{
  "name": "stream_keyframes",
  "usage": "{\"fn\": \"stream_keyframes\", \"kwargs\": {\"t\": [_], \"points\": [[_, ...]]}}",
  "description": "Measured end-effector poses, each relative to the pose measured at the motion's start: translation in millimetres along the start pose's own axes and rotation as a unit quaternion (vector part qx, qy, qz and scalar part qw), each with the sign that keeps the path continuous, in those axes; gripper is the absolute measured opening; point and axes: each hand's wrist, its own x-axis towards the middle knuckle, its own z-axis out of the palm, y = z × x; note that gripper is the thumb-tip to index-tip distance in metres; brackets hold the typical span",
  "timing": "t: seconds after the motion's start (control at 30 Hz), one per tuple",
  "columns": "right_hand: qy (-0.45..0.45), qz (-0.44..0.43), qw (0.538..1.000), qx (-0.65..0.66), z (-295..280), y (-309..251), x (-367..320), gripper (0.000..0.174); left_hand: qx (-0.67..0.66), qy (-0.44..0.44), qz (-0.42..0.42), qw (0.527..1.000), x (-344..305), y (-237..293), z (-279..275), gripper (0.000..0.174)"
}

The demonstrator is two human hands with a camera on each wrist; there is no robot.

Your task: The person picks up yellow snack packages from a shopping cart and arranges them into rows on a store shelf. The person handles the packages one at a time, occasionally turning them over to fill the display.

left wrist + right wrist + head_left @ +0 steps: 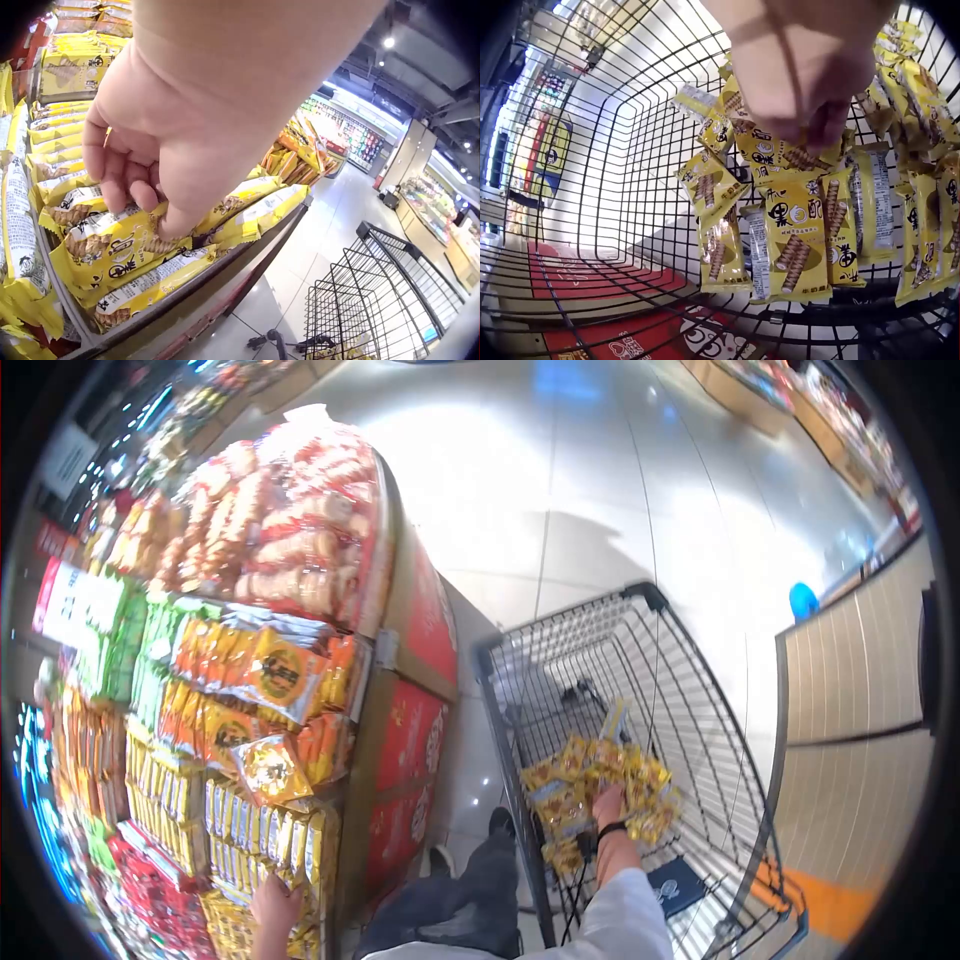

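Yellow snack packets [120,251] stand in rows in a display compartment, and my left hand [154,135] is over them with fingers curled down, thumb and fingertips on one packet. The head view has this hand [275,905] at the lower edge of the display. My right hand [802,82] is inside the wire shopping cart [745,760], its fingers pinching the top of a yellow packet [769,154]. More yellow packets [799,240] lie in a loose pile below and around it.
Orange packets [285,675] and bagged snacks [300,550] fill the display's upper part. A dark blue flat item [677,887] lies in the cart near its handle. A wood-panelled counter [840,680] stands at the right.
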Motion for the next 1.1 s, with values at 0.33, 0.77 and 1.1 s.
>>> {"fn": "stream_keyframes", "kwargs": {"t": [0.33,0.77,1.1], "points": [[-0.038,-0.029,0.999,0.018,-94,-138,-11,0.013,-0.091,0.064,0.029,0.993,-17,-16,14,0.033],[-0.009,-0.234,0.935,0.266,-267,-389,-173,0.032,-0.064,0.117,0.149,0.98,-31,-54,27,0.032],[-0.308,-0.657,0.676,0.128,-185,-556,-414,0.038,-0.106,0.117,0.163,0.974,-32,-74,28,0.027]]}}
